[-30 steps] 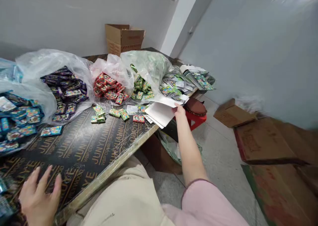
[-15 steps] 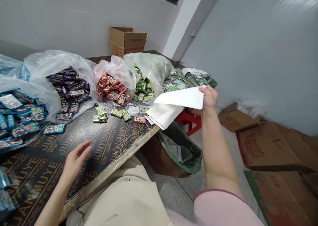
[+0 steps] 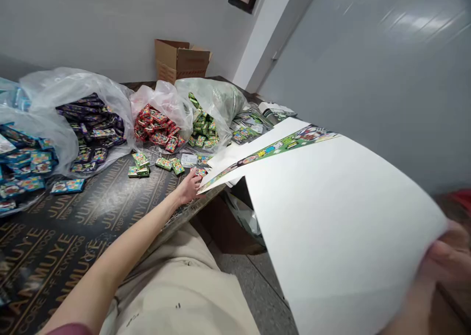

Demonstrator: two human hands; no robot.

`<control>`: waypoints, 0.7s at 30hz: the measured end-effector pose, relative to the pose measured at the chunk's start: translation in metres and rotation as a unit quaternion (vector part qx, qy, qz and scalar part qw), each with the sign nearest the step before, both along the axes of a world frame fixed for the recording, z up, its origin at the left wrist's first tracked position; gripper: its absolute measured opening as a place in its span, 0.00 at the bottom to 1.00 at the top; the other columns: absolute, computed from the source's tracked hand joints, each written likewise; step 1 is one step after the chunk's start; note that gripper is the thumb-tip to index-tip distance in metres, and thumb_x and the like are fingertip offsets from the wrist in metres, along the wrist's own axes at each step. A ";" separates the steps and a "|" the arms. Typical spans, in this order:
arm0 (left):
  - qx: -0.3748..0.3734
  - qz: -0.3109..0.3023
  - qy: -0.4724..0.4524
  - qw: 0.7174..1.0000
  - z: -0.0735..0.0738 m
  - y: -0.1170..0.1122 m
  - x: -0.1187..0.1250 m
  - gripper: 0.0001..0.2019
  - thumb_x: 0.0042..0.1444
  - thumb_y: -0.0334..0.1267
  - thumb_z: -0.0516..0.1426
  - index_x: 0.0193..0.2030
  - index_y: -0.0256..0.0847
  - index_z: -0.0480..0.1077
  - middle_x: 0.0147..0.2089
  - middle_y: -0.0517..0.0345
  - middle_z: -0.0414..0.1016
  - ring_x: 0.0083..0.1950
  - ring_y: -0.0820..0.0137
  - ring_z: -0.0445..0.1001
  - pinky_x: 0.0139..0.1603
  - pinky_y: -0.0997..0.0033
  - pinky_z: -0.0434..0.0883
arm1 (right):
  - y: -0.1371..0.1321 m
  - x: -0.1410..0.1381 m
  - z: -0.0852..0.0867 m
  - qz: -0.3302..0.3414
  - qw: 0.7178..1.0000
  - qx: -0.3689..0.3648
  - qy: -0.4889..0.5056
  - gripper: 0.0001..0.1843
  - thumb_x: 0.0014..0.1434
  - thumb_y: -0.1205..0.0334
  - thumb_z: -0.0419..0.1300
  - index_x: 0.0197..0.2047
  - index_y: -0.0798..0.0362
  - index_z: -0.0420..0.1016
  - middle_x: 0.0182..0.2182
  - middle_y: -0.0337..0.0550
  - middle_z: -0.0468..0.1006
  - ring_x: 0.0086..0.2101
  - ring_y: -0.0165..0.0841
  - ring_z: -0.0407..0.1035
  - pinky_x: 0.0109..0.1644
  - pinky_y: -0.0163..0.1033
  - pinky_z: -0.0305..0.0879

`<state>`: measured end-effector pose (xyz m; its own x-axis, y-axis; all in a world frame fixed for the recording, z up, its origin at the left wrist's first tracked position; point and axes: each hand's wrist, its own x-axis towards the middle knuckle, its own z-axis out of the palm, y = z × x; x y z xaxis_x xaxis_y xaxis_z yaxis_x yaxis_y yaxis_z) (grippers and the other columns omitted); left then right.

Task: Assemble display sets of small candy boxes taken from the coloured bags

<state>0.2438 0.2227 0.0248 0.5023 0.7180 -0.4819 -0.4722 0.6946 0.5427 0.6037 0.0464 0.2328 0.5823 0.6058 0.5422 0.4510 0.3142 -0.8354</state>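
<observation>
A large white card sheet (image 3: 331, 212), with a colourful cartoon-printed strip along its far part, spans from the table edge to the right side of the view. My right hand (image 3: 447, 254), blurred, grips its near right edge and bends it. My left hand (image 3: 189, 188) reaches to the front edge of the black plywood table (image 3: 147, 197), its fingers closed at the sheet's far left corner. More white sheets (image 3: 225, 156) lie partly under that corner. Just beyond the left hand is a small red packet (image 3: 199, 171), partly covered.
Plastic bags hold blue packets (image 3: 31, 166), purple packets (image 3: 93, 126), red packets (image 3: 156, 126) and green packets (image 3: 202, 126). Several loose green packets (image 3: 140, 164) lie before them. A cardboard box (image 3: 182, 60) stands behind. Below the table edge is a lined carton (image 3: 228, 227).
The white sheet has swung toward me and down right with my right hand, showing its printed strip. My left hand has moved from over the table to the sheet's corner.
</observation>
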 end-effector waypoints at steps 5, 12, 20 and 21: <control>0.051 0.110 0.012 0.993 0.018 0.021 -0.037 0.16 0.55 0.38 0.61 0.50 0.35 0.71 0.36 0.48 0.80 0.32 0.65 0.79 0.36 0.64 0.79 | -0.008 0.012 -0.017 0.166 0.928 -0.333 0.001 0.18 0.29 0.40 0.72 0.23 0.40 0.79 0.31 0.54 0.81 0.38 0.53 0.75 0.40 0.54 0.69; 0.237 0.263 0.108 0.929 0.094 0.014 -0.149 0.19 0.35 0.28 0.69 0.37 0.36 0.73 0.31 0.59 0.81 0.29 0.71 0.77 0.32 0.75 0.77 | 0.110 -0.024 -0.067 0.447 0.807 -0.380 0.065 0.59 0.37 0.39 0.72 0.68 0.43 0.52 0.50 0.53 0.77 0.39 0.40 0.77 0.44 0.44 0.72; 0.334 0.386 0.463 0.725 0.165 -0.032 -0.225 0.38 0.29 0.53 0.72 0.45 0.34 0.68 0.47 0.60 0.79 0.48 0.64 0.75 0.57 0.52 0.71 | 0.213 -0.201 -0.040 0.449 0.886 -0.005 0.117 0.27 0.36 0.42 0.73 0.33 0.54 0.77 0.31 0.40 0.80 0.33 0.33 0.73 0.43 0.40 0.72; 0.333 0.425 0.514 0.667 0.169 -0.033 -0.235 0.44 0.27 0.59 0.70 0.49 0.33 0.65 0.50 0.56 0.77 0.51 0.61 0.74 0.57 0.48 0.70 | 0.210 -0.222 -0.034 0.468 0.877 0.011 0.106 0.25 0.39 0.40 0.71 0.30 0.54 0.77 0.30 0.40 0.80 0.32 0.33 0.73 0.43 0.40 0.72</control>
